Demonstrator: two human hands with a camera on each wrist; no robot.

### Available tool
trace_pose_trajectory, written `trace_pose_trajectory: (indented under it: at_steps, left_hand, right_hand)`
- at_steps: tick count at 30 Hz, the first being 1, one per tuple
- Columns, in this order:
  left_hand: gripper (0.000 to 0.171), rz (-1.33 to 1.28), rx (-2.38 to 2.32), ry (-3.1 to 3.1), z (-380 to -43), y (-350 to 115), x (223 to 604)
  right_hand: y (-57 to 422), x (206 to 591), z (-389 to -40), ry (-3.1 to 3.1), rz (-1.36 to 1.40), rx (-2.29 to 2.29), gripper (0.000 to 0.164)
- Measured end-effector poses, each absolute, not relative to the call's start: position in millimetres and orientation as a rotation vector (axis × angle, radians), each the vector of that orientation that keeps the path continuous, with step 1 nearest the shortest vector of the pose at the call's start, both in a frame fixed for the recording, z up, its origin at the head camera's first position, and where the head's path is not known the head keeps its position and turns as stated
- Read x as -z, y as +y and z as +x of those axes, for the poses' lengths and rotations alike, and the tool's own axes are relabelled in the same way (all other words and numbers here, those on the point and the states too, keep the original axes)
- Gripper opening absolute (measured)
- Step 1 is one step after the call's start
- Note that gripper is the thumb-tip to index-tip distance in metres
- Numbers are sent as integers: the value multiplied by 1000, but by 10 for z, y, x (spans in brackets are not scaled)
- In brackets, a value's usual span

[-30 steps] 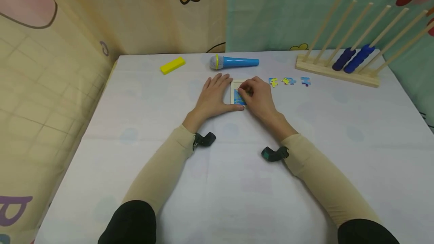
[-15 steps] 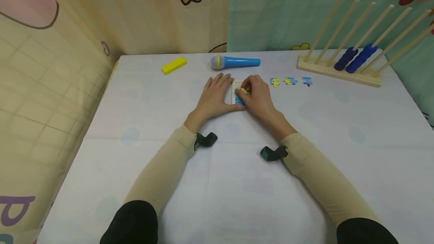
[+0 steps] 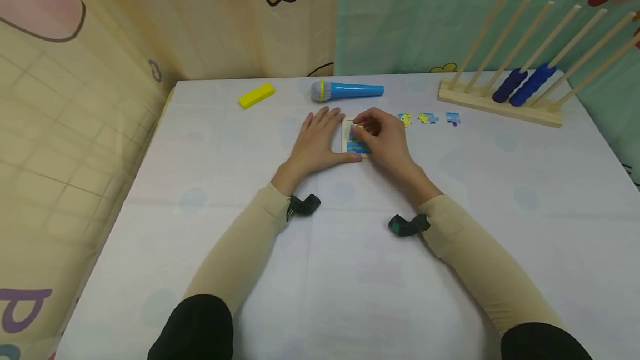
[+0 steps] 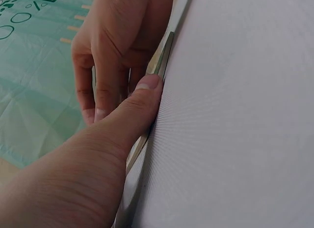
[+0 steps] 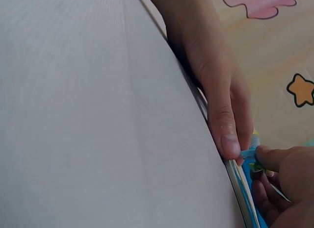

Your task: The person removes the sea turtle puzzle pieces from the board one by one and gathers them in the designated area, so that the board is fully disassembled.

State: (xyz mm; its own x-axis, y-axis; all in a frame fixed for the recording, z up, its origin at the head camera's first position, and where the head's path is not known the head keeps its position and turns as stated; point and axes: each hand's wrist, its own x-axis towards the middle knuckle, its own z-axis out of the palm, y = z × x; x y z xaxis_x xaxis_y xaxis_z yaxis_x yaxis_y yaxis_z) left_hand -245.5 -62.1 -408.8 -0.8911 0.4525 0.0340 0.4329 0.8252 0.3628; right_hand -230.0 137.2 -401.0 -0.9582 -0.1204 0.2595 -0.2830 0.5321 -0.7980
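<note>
In the head view my left hand [image 3: 314,140] lies with fingers spread along the left side of a small puzzle tray [image 3: 344,140], its thumb across the near edge. Blue puzzle picture [image 3: 356,148] fills the near part of the tray. Over the tray's right side, my right hand [image 3: 386,139] has its fingertips bent together. The right wrist view shows it pinching a small puzzle piece [image 5: 249,153], blue with a yellow-green patch below. From the left wrist view, the left thumb [image 4: 140,98] presses the tray's edge, with the right hand's fingers just beyond.
Three loose puzzle pieces lie right of the tray, including a blue one [image 3: 453,119]. Behind the tray are a blue toy microphone [image 3: 355,90] and a yellow block [image 3: 256,96]. A wooden peg rack [image 3: 500,111] with blue beads stands at the back right.
My right hand has shifted slightly right and away from me over the tray, uncovering more of the blue picture. The left hand keeps its place at the tray.
</note>
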Motion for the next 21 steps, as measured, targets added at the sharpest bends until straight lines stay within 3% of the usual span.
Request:
trace_pose_trajectory:
  at_steps: [21]
  left_hand:
    - [112, 682, -550, 2925, -2462, -600, 4077]
  right_hand:
    - [2349, 3944, -2180, -2621, 35, -1280, 27]
